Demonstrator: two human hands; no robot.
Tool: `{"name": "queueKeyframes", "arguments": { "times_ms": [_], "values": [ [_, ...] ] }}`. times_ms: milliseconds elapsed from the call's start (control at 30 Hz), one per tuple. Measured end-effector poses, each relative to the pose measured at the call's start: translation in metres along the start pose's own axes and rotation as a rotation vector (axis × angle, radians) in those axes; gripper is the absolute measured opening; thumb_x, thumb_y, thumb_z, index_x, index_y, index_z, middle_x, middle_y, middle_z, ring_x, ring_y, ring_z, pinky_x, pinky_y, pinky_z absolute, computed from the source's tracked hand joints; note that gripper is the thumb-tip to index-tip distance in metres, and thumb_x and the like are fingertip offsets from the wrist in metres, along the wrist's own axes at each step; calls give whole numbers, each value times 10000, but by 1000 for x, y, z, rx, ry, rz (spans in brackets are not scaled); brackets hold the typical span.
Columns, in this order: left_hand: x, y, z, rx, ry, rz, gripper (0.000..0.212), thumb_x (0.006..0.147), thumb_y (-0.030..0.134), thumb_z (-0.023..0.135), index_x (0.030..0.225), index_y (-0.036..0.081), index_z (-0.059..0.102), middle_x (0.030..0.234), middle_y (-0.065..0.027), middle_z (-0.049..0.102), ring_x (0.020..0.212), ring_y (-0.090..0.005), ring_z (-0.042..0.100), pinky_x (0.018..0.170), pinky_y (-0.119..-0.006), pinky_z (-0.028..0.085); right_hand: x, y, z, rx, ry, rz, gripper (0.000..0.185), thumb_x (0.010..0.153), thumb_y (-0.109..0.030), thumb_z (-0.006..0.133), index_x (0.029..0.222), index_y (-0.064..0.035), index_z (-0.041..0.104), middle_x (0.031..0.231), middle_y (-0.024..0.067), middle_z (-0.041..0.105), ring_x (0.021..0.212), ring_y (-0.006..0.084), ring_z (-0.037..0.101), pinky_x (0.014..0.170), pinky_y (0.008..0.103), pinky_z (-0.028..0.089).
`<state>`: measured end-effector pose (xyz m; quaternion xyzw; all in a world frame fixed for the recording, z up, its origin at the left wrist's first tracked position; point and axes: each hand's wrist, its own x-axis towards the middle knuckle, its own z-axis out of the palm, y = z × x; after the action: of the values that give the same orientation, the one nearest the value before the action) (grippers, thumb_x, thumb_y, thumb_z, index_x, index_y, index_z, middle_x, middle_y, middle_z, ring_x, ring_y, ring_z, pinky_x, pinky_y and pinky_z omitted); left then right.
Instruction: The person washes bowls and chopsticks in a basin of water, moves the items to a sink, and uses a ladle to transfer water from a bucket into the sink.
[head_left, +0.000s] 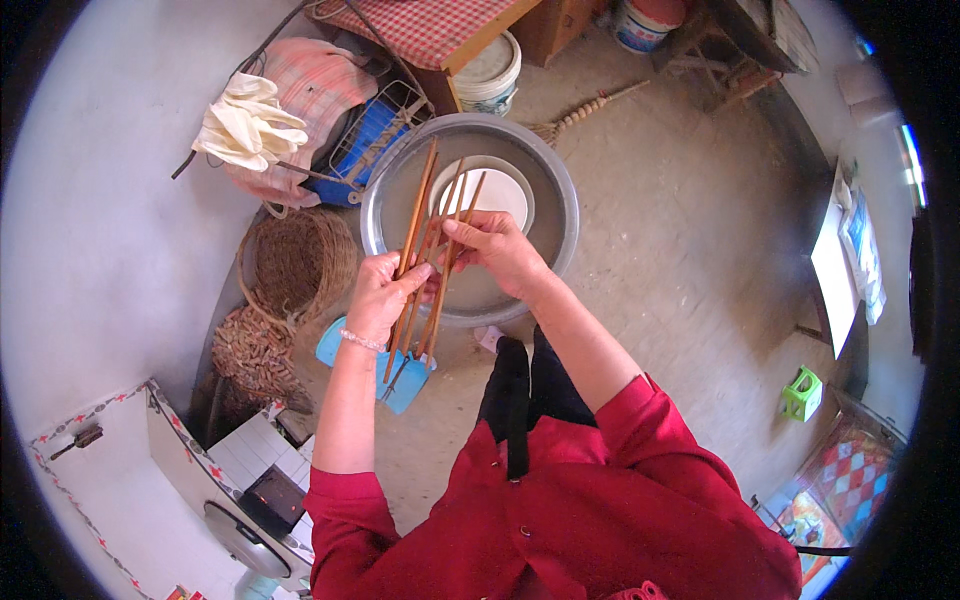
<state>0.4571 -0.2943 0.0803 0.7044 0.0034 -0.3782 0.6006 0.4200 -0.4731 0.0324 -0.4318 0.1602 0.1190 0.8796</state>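
Several brown wooden chopsticks (412, 232) are spread between my two hands. My left hand (388, 289) is closed on part of them, near their middle, and has a beaded bracelet at its wrist. My right hand (491, 247) pinches others between thumb and fingers, a little higher up. Below both hands stands a wide metal basin (568, 202) with cloudy water. A white bowl (491, 191) sits in the basin, partly hidden by the chopsticks and my right hand. Under the lower chopstick ends a light blue plastic item (405, 386) shows on the floor.
A wicker basket (300, 262) and a heap of corn cobs (255, 352) stand left of the basin. Pale gloves (251, 124) hang above them. Beyond the basin are a lidded bucket (487, 71), a broom (577, 116) and a table with a checked cloth (427, 26). A green stool (802, 394) stands right.
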Motion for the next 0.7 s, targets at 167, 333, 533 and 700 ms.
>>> {"name": "queueKeyframes", "arguments": {
  "times_ms": [167,333,533,700],
  "values": [
    [0,8,4,-107,-97,-46,142,889,60,568,974,-40,623,890,-93,664,730,-174,661,666,-295,558,0,0,3,74,-90,41,196,897,-215,613,914,-29,671,753,26,654,627,96,585,578,257,488],
    [-2,12,7,-82,-119,-67,159,898,93,571,954,-49,616,900,-104,666,753,-190,669,679,-309,565,4,4,4,74,-67,26,154,870,-173,644,877,-23,679,731,28,649,598,82,564,541,246,469],
    [-2,6,4,-120,-105,-70,180,912,127,568,924,-48,611,873,-115,667,722,-178,670,631,-279,562,1,14,11,154,-24,66,129,843,-135,670,871,-9,677,715,28,643,562,84,551,474,238,431],
    [-11,7,1,-69,-112,-100,213,927,160,552,951,-42,617,862,-122,672,754,-181,672,673,-299,571,0,14,9,156,78,14,143,834,-136,675,876,0,683,702,24,637,561,86,552,494,233,431]
  ]
}}
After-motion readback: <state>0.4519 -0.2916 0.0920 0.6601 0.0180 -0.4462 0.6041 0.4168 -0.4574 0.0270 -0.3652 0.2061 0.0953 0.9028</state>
